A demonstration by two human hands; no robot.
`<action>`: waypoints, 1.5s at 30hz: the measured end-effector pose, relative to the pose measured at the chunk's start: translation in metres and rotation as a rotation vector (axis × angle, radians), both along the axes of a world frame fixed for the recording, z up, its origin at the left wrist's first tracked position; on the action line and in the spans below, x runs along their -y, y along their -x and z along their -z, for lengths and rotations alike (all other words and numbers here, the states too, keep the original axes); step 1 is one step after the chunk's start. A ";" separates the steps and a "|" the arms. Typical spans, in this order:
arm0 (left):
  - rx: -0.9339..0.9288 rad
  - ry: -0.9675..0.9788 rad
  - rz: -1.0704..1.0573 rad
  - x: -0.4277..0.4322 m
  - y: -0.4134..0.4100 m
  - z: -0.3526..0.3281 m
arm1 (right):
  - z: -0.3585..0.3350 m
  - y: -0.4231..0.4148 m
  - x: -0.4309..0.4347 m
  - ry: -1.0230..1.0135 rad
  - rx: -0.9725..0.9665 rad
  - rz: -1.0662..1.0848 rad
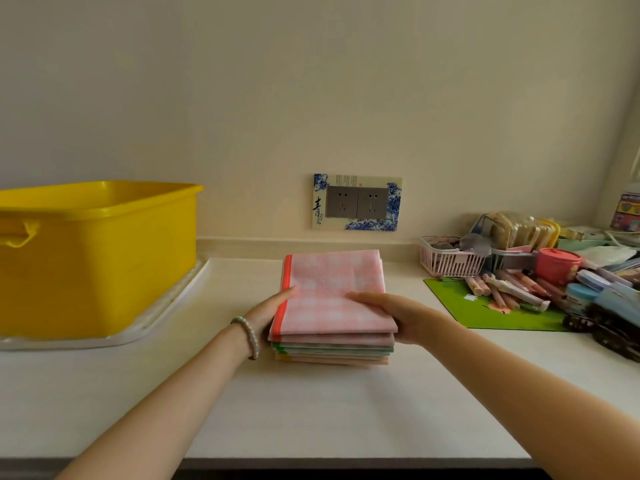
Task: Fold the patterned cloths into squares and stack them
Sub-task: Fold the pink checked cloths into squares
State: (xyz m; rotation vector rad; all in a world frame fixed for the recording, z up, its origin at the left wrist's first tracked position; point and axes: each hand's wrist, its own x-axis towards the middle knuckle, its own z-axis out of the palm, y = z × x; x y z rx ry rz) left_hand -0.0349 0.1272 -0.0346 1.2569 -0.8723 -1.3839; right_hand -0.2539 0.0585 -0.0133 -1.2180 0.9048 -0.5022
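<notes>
Patterned cloths (332,348) lie folded in a stack at the middle of the worktop (311,417), nearer its back edge than its front. A yellow tub (97,258) stands well apart at the left end. The left hand (266,315) and right hand (398,315) clamp the stack's sides, thumbs on the top pink cloth (336,285), fingers hidden beneath (how many layers they hold cannot be told). Uneven squeezing could probably slide the lower green and peach layers askew, or buckle the top square out of shape.
</notes>
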 end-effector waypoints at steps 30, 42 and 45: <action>0.137 0.175 -0.268 0.188 -0.052 -0.129 | -0.125 -0.081 0.213 0.185 0.167 -0.077; 0.112 0.003 -0.571 0.150 -0.130 -0.303 | -0.307 -0.183 0.217 0.201 0.135 -0.428; 0.117 -0.050 -0.650 0.124 -0.160 -0.321 | -0.328 -0.227 0.208 0.214 0.119 -0.543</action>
